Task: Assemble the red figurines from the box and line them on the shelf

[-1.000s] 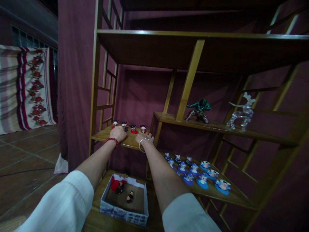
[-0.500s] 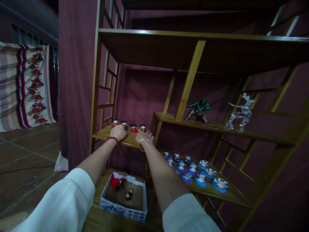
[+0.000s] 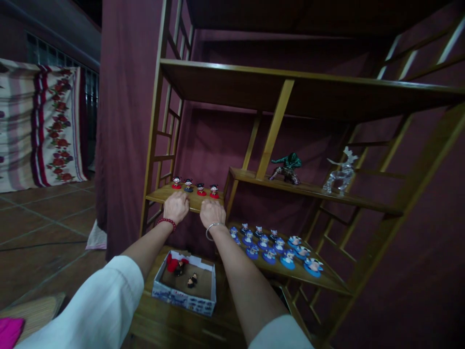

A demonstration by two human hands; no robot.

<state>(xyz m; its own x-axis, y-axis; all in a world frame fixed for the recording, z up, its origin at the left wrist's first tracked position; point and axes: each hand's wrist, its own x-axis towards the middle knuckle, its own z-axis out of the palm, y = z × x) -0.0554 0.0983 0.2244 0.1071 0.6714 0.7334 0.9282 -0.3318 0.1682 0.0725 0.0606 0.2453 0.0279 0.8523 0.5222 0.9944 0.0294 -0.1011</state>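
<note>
Several small figurines (image 3: 201, 189) with black hair stand in a row on the left wooden shelf (image 3: 167, 195), most on red bases. My left hand (image 3: 177, 207), with a red bead bracelet, is at the front edge of that shelf, fingers curled under and hidden. Close beside it, below the rightmost figurine (image 3: 214, 191), my right hand (image 3: 212, 212) with a silver bangle is curled too. What either hand holds, if anything, is hidden. Below the hands is an open cardboard box (image 3: 184, 299) with a red piece (image 3: 172, 263) and small dark figures (image 3: 192, 280) inside.
Several blue-based figurines (image 3: 269, 255) cover a lower shelf (image 3: 332, 286) at right. Higher up stand a green crouching statue (image 3: 288, 168) and a clear deer ornament (image 3: 341, 173). A wooden upright (image 3: 275, 130) divides the shelves. A purple curtain (image 3: 125, 121) hangs at left.
Both hands have drawn back slightly toward the shelf's front edge. My right hand's fingers, spread before, are now curled. The figurine row stays in place; the camera view has shifted.
</note>
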